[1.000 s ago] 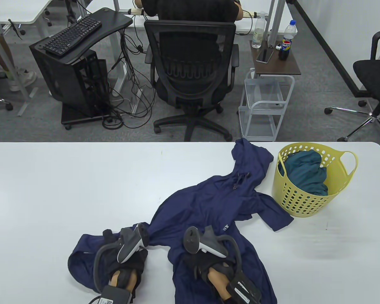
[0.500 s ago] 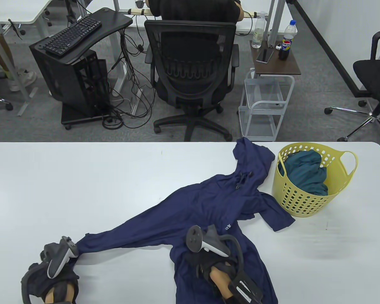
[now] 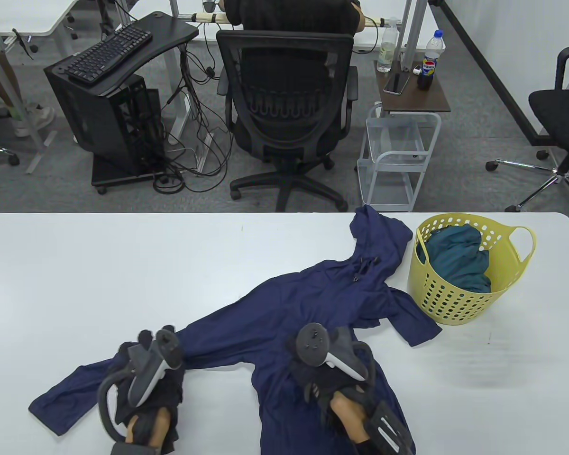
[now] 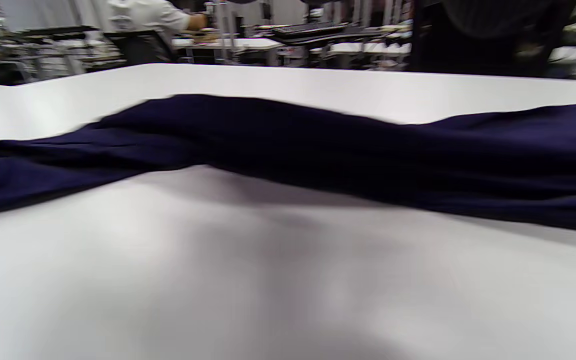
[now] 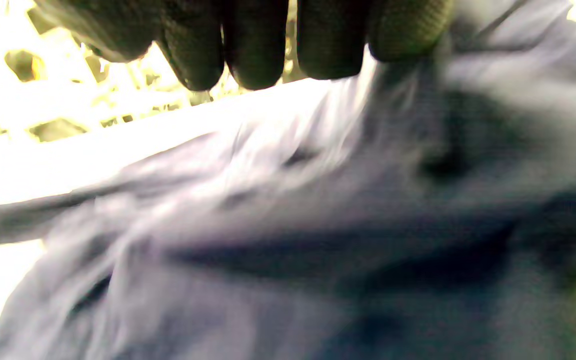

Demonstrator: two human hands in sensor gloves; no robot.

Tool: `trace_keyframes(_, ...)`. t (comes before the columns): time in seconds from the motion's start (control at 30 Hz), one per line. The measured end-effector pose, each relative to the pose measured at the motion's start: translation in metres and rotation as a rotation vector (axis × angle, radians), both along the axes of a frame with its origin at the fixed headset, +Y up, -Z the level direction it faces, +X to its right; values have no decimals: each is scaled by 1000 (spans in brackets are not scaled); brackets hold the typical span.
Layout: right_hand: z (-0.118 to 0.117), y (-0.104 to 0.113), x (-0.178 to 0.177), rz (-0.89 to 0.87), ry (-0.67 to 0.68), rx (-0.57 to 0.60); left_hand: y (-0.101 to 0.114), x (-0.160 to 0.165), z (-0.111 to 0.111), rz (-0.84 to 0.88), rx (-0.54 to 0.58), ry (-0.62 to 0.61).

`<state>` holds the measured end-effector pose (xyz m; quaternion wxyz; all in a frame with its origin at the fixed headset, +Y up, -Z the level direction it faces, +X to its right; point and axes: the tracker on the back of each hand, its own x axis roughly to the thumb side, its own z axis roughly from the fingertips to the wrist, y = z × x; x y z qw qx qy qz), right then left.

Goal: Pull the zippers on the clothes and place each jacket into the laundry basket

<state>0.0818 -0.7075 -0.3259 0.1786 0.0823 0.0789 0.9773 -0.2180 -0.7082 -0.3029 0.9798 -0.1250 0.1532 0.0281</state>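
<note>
The white worktop (image 3: 123,265) carries a navy hooded jacket (image 3: 308,303) spread flat, hood touching the yellow laundry basket (image 3: 460,303), which holds a teal garment (image 3: 457,260). The right hand (image 3: 329,374) presses the jacket's body, fingers (image 5: 258,45) seemingly straight. The left hand (image 3: 147,374) rests on the outstretched sleeve; its grip cannot be told.

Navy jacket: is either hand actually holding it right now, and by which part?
Cannot tell. The left hand lies over the navy jacket sleeve, the right hand over its lower body; trackers hide the fingers.
</note>
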Motion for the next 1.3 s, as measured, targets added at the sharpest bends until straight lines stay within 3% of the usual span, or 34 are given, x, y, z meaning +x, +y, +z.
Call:
trace_keyframes(0.13,3,12,78,-68,-256,82,1,70,-9,21,3,-163)
trace_keyframes(0.23,2,-15,122,-41,-411,32,-1,111,-18,17,6,-241)
trace_keyframes(0.33,-4,-45,137,-66,-403,-83,-7,143,-27,20,6,-300)
trace_keyframes(0.47,-8,-51,133,-135,-409,-78,-21,167,-29,51,0,-361)
trace_keyframes(0.7,-17,-59,111,-155,-366,-154,-45,175,-23,-14,-43,-443)
trace_keyframes(0.83,-20,-62,99,-106,-380,-125,-49,172,-21,41,-40,-456)
trace_keyframes(0.9,-19,-61,97,-85,-380,-109,-45,172,-19,55,-1,-462)
trace_keyframes(0.97,-16,-58,99,-120,-377,-92,-35,170,-15,68,118,-456)
trace_keyframes(1.13,5,-32,108,-266,-430,100,-9,169,-7,272,282,-460)
trace_keyframes(1.3,34,-6,99,-378,-344,283,-11,171,-8,581,173,-472)
